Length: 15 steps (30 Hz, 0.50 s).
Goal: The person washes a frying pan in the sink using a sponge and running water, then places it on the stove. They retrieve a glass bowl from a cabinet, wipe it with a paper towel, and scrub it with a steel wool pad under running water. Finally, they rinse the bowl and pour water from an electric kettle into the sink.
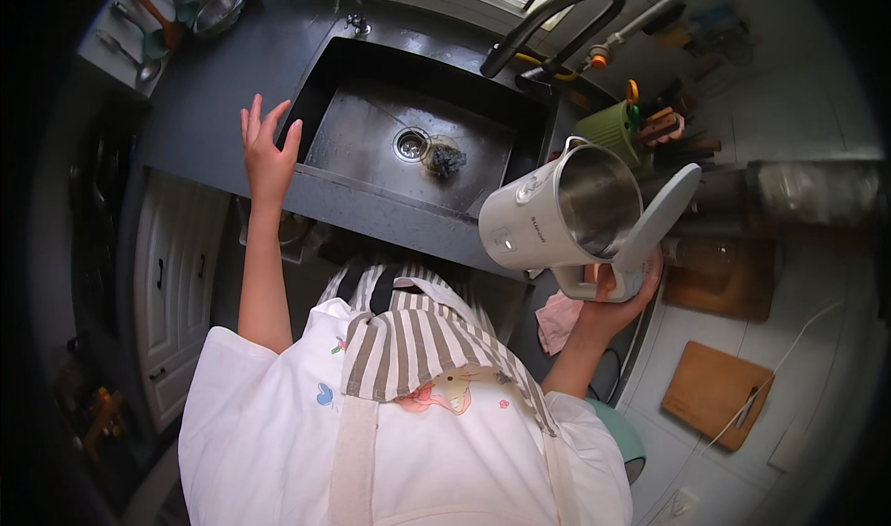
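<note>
My right hand (630, 293) grips the handle of a white Supor electric kettle (518, 209), which is tilted with its mouth turned up and to the right. Its lid (660, 212) stands hinged back, so the steel inside shows; I cannot tell whether any liquid is in it. Over the counter beside the sink's left edge, my left hand (268, 153) is raised and empty, fingers spread. Between the hands lies a dark sink basin (355, 143) with a steel drain (411, 144). A dark scouring pad (445, 159) rests right of the drain.
A black faucet (557, 21) arches over the sink's back right, and a small chrome tap (358, 21) stands back left. Right of the sink is a green utensil holder (612, 132). A pink cloth (558, 320) and wooden cutting board (717, 394) are at the right.
</note>
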Available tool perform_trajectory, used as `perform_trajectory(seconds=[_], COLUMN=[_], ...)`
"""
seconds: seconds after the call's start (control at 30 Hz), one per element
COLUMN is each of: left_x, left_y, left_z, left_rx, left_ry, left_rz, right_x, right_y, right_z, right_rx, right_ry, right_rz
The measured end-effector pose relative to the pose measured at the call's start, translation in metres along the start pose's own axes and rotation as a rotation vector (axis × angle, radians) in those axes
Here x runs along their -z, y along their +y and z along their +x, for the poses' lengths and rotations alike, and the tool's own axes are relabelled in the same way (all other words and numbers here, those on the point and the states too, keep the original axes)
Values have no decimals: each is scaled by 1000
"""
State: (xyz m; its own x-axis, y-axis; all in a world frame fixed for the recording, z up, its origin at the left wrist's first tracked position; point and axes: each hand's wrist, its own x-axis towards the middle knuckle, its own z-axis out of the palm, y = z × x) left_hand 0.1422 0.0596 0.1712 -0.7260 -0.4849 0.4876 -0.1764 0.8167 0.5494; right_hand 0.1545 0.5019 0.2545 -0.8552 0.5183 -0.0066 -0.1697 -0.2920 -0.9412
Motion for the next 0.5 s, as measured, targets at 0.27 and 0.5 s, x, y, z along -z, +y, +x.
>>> perform_trajectory(seconds=[0.27, 0.5], left_x=[-19, -27], left_y=[-16, -27], left_z=[3, 15], left_rx=[57, 92], left_ry=[4, 15], left_rz=[47, 84], right_x=[36, -10], right_y=[45, 46], right_z=[54, 57], right_rx=[-270, -286], right_ry=[-64, -63], right_rz=[-37, -201])
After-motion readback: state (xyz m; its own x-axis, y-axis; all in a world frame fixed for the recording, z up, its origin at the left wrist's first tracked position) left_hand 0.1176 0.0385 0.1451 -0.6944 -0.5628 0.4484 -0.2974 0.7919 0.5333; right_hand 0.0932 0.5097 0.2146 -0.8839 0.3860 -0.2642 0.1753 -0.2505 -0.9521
